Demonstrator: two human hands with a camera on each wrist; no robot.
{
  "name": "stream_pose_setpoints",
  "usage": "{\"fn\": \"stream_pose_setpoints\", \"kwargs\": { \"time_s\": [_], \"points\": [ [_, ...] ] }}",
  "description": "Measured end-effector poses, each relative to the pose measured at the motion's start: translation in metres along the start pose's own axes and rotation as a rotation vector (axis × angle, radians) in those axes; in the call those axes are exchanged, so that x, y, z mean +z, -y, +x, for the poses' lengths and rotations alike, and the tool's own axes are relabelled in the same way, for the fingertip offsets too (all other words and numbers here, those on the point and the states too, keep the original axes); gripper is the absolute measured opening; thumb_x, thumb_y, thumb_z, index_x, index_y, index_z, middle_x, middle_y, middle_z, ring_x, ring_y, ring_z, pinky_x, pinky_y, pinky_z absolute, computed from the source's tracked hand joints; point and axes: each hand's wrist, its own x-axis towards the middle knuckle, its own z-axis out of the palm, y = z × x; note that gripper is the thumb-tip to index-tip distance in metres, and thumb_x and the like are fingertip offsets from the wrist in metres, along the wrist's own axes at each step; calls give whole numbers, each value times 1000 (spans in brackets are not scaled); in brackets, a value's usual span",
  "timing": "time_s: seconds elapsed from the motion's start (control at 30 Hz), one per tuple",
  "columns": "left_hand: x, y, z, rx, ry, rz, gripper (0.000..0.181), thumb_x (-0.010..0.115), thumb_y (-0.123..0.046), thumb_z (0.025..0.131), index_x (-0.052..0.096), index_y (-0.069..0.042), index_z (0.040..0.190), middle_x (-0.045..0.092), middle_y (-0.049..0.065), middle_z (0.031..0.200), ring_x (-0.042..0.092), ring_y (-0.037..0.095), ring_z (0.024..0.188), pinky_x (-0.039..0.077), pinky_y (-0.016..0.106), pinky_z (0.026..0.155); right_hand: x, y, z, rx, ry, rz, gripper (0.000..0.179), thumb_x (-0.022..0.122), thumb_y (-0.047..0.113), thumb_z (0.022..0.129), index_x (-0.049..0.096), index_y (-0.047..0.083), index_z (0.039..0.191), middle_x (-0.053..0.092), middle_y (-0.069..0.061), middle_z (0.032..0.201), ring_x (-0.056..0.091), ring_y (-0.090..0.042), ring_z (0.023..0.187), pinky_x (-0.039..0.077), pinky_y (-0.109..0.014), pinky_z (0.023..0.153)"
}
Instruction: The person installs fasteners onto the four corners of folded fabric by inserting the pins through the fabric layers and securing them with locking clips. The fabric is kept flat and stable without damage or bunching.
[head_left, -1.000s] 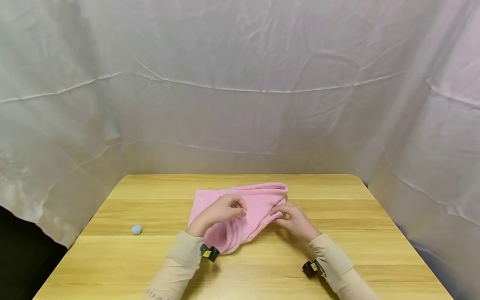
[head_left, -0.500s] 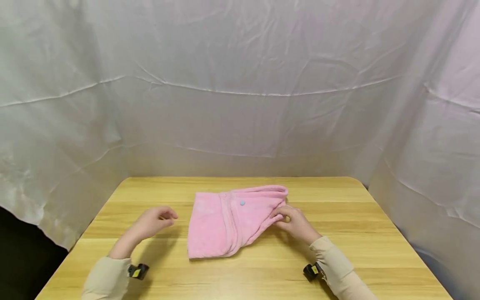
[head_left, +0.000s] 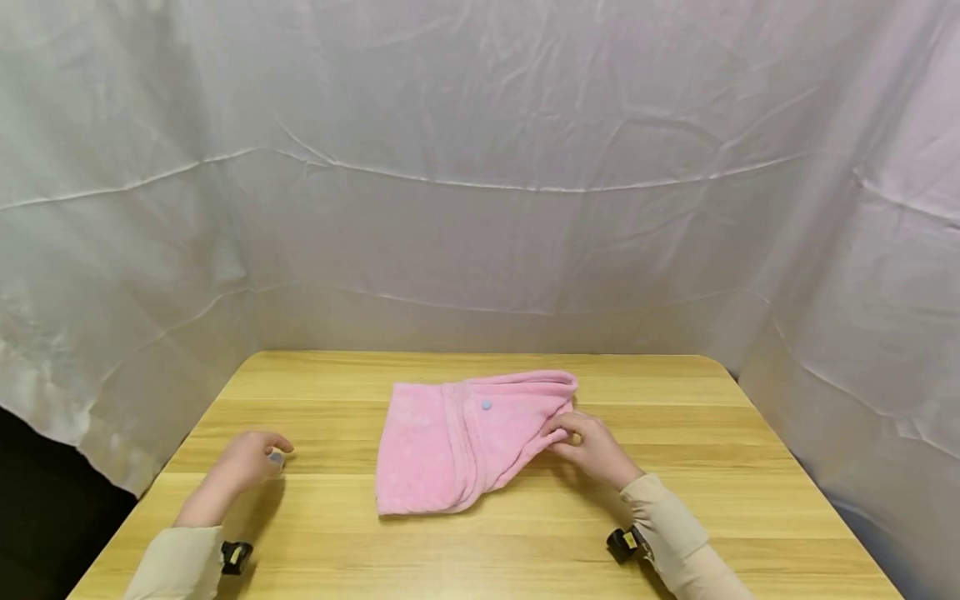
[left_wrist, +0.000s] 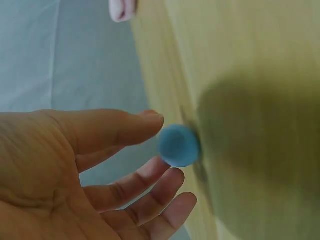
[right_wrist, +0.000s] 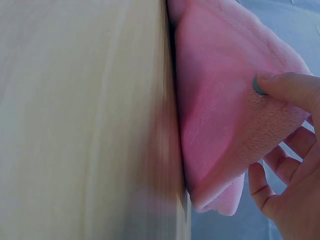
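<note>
A pink plush towel (head_left: 427,454) lies folded on the table, with a small blue button (head_left: 486,406) on its upper face. At its right edge my right hand (head_left: 592,446) pinches the fabric. The right wrist view has the thumb on top of the towel (right_wrist: 215,100) and the other fingers curled beneath its edge. Off to the left, my left hand (head_left: 251,458) is low over a small light blue ball (head_left: 277,459). In the left wrist view the ball (left_wrist: 179,145) sits just at the thumb and index fingertips, which are spread apart.
The wooden table (head_left: 675,500) has a light grain and rounded far corners. A pale grey curtain (head_left: 480,250) hangs behind it and along both sides. Each wrist wears a small black camera, the right one (head_left: 621,544) close above the tabletop.
My left hand has gone from over the towel leftward to the blue ball, uncovering the button. My right hand stays at the towel's edge, and the towel lies the same.
</note>
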Motion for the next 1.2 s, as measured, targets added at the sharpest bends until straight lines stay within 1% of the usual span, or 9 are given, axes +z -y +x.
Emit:
{"fn": "stream_pose_setpoints", "kwargs": {
  "time_s": [0.1, 0.23, 0.37, 0.57, 0.73, 0.93, 1.03, 1.13, 1.2],
  "points": [
    [4, 2, 3, -4, -22, 22, 31, 52, 9, 81, 65, 5, 109, 60, 36, 114, 59, 44, 97, 46, 37, 68, 0, 0, 0, 6, 0, 1, 16, 78, 13, 78, 72, 17, 93, 72, 5, 93, 62, -5, 87, 53, -29, 81],
    [8, 3, 7, -6, -48, 43, 26, 53, 8, 80, 67, 4, 102, 65, 29, 106, 54, 29, 82, 46, 39, 70, 0, 0, 0, 19, 4, 8, 15, 78, 13, 79, 72, 18, 92, 72, 5, 93, 62, -5, 87, 52, -28, 81],
    [11, 4, 10, -18, -60, 44, 21, 55, 5, 78, 66, 4, 96, 66, 26, 99, 54, 30, 80, 46, 41, 70, 0, 0, 0, 16, 5, 6, 15, 77, 12, 80, 71, 19, 91, 72, 6, 93, 61, -4, 87, 51, -28, 81],
    [12, 2, 9, -30, -65, 42, 12, 60, 0, 84, 64, 4, 94, 65, 26, 97, 58, 31, 83, 49, 48, 74, 0, -1, 1, 12, 3, 9, 15, 78, 12, 80, 71, 20, 90, 72, 6, 92, 59, -2, 85, 51, -29, 78],
    [9, -5, 7, -36, -70, 16, 11, 59, -5, 90, 60, 3, 97, 66, 24, 98, 57, 27, 80, 49, 42, 70, 0, 0, 1, 17, 5, 10, 15, 77, 12, 80, 71, 20, 90, 72, 6, 92, 60, -3, 86, 51, -27, 78],
    [1, -22, 8, -15, -100, 34, 17, 54, -10, 97, 58, 3, 107, 66, 26, 104, 56, 25, 78, 48, 40, 67, 0, -1, 1, 1, -1, 19, 15, 78, 10, 79, 71, 19, 90, 72, 5, 92, 60, -4, 86, 51, -27, 79],
    [-3, -36, 9, 7, -105, 39, 20, 51, -13, 99, 56, 1, 113, 66, 20, 96, 53, 22, 71, 44, 36, 61, 0, 0, 0, -13, -7, 22, 15, 78, 10, 79, 72, 18, 90, 72, 4, 91, 60, -4, 85, 51, -27, 77],
    [-8, -54, 10, 45, -116, 38, 21, 48, -15, 101, 55, -2, 116, 60, 11, 80, 45, 19, 62, 37, 32, 55, 0, 0, 0, -16, -8, 24, 16, 78, 9, 79, 72, 17, 91, 72, 4, 90, 59, -3, 83, 51, -26, 76],
    [-12, -67, 12, 78, -130, 43, 20, 47, -16, 102, 56, -3, 116, 57, 8, 76, 43, 18, 60, 35, 31, 55, 0, -1, 0, -9, -5, 23, 16, 78, 10, 78, 72, 17, 91, 72, 4, 90, 59, -2, 83, 51, -25, 76]
  ]
}}
